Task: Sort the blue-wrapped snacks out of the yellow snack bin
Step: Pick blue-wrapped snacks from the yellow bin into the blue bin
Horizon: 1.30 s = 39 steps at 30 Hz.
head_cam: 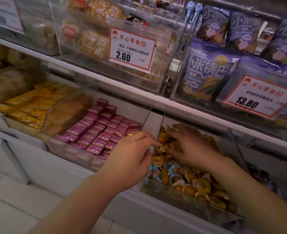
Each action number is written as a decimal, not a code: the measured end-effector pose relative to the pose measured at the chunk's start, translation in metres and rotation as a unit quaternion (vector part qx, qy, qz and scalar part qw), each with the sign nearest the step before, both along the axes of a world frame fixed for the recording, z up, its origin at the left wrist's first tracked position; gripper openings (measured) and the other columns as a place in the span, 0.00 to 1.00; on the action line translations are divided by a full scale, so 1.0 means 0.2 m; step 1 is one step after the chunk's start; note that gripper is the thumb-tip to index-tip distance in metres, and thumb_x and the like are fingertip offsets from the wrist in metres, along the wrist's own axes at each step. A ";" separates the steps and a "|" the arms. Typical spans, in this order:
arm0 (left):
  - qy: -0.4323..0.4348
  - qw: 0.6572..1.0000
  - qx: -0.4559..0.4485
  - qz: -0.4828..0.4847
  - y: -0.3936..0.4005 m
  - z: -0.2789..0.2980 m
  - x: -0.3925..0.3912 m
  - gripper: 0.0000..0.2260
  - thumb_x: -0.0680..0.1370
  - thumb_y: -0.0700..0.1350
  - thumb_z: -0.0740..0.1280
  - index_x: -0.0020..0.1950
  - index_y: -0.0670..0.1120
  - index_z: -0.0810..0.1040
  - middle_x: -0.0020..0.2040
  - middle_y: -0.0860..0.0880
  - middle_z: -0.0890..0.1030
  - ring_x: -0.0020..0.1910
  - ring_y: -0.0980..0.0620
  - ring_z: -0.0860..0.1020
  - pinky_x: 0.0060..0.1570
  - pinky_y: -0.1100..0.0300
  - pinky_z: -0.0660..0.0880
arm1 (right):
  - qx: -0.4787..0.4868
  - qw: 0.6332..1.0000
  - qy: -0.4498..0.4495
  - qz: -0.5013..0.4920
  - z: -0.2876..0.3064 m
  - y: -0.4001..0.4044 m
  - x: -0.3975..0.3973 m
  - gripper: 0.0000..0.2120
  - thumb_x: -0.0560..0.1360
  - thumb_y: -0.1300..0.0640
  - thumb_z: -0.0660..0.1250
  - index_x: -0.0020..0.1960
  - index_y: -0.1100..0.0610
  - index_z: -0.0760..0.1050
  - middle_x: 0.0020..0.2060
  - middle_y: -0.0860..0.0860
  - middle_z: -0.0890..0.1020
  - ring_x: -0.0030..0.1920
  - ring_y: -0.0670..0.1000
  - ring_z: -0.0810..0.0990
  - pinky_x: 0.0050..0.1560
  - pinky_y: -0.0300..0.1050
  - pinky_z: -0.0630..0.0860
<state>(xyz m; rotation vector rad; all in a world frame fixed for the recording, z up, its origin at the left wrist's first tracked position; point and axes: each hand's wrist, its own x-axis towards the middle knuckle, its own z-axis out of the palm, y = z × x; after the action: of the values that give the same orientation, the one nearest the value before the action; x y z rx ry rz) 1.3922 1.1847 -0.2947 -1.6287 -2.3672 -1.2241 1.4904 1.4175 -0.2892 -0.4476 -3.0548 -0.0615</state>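
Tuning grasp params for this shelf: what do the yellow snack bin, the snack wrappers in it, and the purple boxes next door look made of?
Snack bin: looks like clear rigid plastic; contents show through its front wall, edges catch glare.
Yellow snacks and blue-wrapped snacks: thin glossy film, probably plastic; crinkled with small highlights.
Purple boxes: likely printed cardboard; sharp corners, flat faces, slight sheen.

I count 2 hands: the left hand (131, 159) and the right hand (188, 147). On the left hand I see 1 ring (130, 135). I can read 2 price tags: the 2.60 tag (131, 48) and the 13.80 tag (257, 97). In the yellow snack bin (181, 191) I make out about 3 blue-wrapped snacks (174, 168); the yellow snacks (201, 185) are too many and too blurred for me to count. Beside it are 2 more bins: 1 of purple boxes (99, 129) and 1 of yellow boxes (36, 102).
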 end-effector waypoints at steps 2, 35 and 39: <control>0.001 1.000 0.004 -0.004 0.01 0.00 0.00 0.14 0.78 0.47 0.60 0.60 0.56 0.80 0.60 0.59 0.77 0.58 0.57 0.76 0.59 0.53 0.73 | -0.100 0.993 0.041 0.045 0.03 -0.14 0.08 0.26 0.71 0.34 0.60 0.67 0.39 0.70 0.65 0.40 0.73 0.65 0.43 0.71 0.66 0.44 0.71; -0.034 0.990 0.137 0.000 0.11 0.04 0.24 0.11 0.78 0.43 0.62 0.55 0.52 0.82 0.52 0.61 0.80 0.56 0.61 0.77 0.55 0.64 0.75 | -0.508 0.807 0.248 -0.171 0.10 -0.04 0.26 0.07 0.72 0.60 0.76 0.48 0.52 0.83 0.46 0.55 0.86 0.46 0.53 0.85 0.39 0.44 0.80; -0.459 0.874 0.160 -0.003 0.20 0.07 0.39 0.11 0.82 0.52 0.62 0.61 0.51 0.79 0.49 0.55 0.84 0.47 0.55 0.84 0.42 0.60 0.80 | -0.669 0.605 0.386 -0.191 0.15 -0.16 0.31 0.06 0.74 0.63 0.72 0.50 0.58 0.83 0.45 0.58 0.86 0.44 0.53 0.86 0.36 0.43 0.80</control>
<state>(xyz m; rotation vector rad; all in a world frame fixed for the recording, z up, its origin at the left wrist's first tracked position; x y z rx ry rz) 1.4707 1.2256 -0.2801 -1.0484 -2.2818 -2.6652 1.5527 1.3860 -0.2596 -0.8042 -1.5263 1.8628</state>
